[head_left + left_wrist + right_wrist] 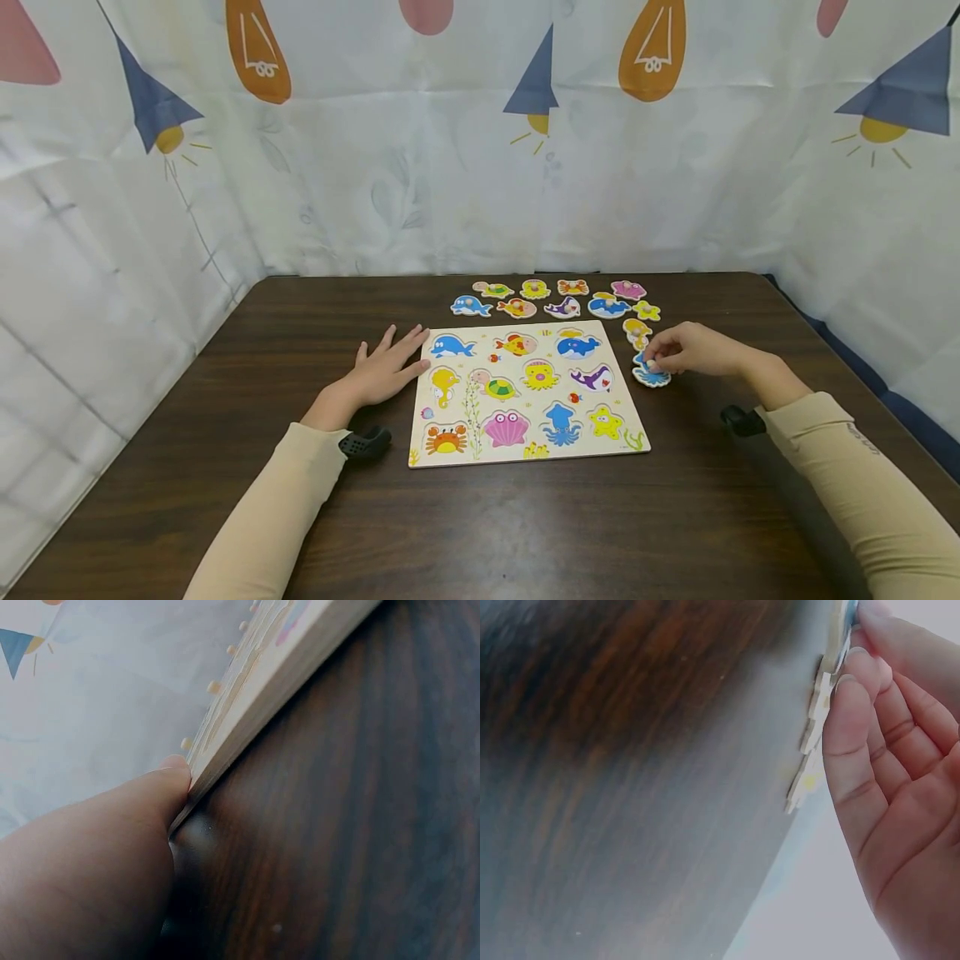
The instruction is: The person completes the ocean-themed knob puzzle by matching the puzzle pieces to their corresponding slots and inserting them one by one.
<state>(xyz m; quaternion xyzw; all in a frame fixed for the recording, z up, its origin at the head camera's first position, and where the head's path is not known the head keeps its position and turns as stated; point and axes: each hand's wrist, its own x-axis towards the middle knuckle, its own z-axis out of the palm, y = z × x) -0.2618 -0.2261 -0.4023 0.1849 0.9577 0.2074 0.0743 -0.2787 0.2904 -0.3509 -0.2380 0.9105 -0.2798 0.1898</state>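
Observation:
A wooden peg puzzle board with printed sea animals in its recesses lies flat on the table. Fingers spread, my left hand rests at the board's left edge; in the left wrist view its thumb touches the board's side. To the right of the board, my right hand pinches the blue squid puzzle piece between thumb and fingers, its knob hidden by the fingertips. In the right wrist view only the piece's edge shows beside the fingers.
Behind the board lie several knobbed pieces, among them a turtle, a crab and a pink shell. A yellow seahorse piece and a starfish piece lie just beyond my right hand. A patterned curtain hangs behind the dark table.

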